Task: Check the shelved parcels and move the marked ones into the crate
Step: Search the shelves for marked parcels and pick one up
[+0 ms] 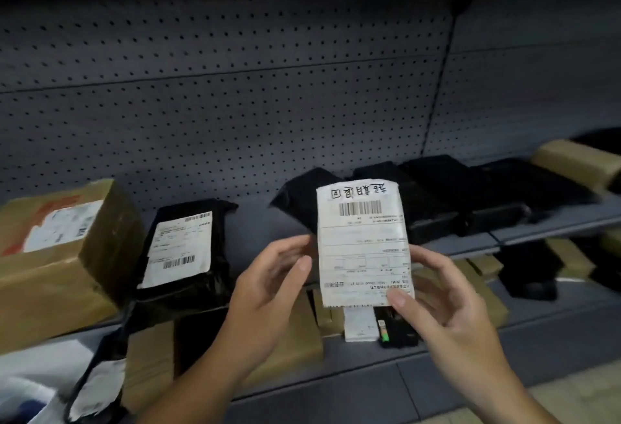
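I hold a small black parcel up in front of the shelf; its white shipping label (364, 245) faces me, upside down, with handwritten characters and a barcode near the top. The black bag (295, 201) shows behind the label's upper left. My left hand (272, 286) grips the parcel's left edge with the thumb raised in front. My right hand (440, 302) grips the lower right corner, thumb pressed on the label. No crate is in view.
On the grey shelf (453, 244) lie a brown carton (67, 255) at left, a black labelled bag (183, 249) beside it, and several black parcels (470, 188) at right. A lower shelf holds brown boxes (295, 339) and black bags. Pegboard backs the shelf.
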A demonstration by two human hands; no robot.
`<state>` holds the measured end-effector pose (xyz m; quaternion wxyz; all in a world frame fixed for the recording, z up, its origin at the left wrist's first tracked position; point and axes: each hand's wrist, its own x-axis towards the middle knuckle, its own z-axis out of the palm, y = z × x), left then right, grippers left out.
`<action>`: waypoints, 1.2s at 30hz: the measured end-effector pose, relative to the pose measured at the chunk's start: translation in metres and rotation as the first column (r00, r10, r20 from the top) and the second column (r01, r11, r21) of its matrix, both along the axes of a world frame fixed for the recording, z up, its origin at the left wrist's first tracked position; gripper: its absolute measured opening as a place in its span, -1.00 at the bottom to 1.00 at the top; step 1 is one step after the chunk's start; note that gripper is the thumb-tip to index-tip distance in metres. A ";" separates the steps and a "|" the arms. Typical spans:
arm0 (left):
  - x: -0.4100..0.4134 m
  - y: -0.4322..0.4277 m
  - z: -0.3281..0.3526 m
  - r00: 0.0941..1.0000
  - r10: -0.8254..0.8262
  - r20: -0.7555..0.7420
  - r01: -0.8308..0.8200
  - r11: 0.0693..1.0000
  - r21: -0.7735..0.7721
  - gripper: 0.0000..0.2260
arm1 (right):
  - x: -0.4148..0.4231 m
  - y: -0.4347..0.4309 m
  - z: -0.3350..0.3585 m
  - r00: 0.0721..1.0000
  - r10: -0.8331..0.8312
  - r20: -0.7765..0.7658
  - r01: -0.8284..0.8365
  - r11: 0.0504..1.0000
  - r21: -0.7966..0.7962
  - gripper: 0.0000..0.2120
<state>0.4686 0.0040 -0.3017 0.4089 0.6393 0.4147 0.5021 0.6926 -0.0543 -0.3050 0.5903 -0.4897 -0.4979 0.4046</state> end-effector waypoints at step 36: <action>0.394 -0.224 -0.063 0.525 -0.395 -0.754 0.793 0.549 0.264 -0.64 | 0.241 -0.400 -0.072 0.393 -0.900 -0.189 0.837 0.435 -0.333 -0.54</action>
